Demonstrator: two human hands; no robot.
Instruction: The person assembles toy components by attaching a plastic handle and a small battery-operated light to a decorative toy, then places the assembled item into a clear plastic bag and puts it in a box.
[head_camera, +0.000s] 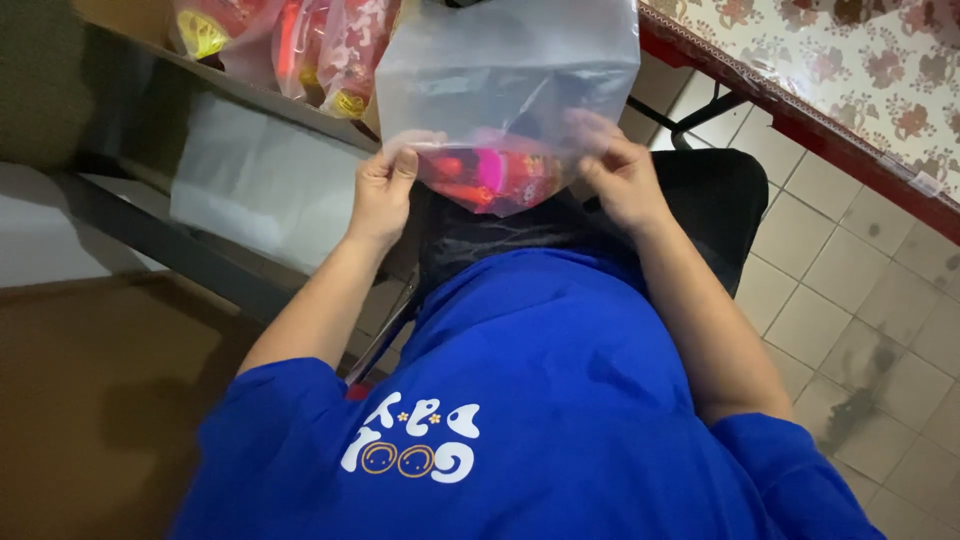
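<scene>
Head view, looking down the wearer's blue shirt to the lap. At far left a dark metal shelf runs up the frame, with a pale sheet lying on its lower level and, on the upper level, several clear packets filled with red and yellow items.

Next comes the left hand, raised in front of the body, its fingers curled shut and pinching the lower left edge of a clear plastic bag. The bag hangs upside-down between both hands, above the lap and just in front of the shelf's edge; its wide, empty part stands up toward the top of the frame. A bundle of red and pink items sits bunched in the bag's low end, between the two hands.

The right hand grips the bag's lower right edge, fingers closed on the film, some of them seen through the plastic. Behind it is a black chair seat. Farther right lies a pale tiled floor, and at top right a table with a floral cloth edged in red.
</scene>
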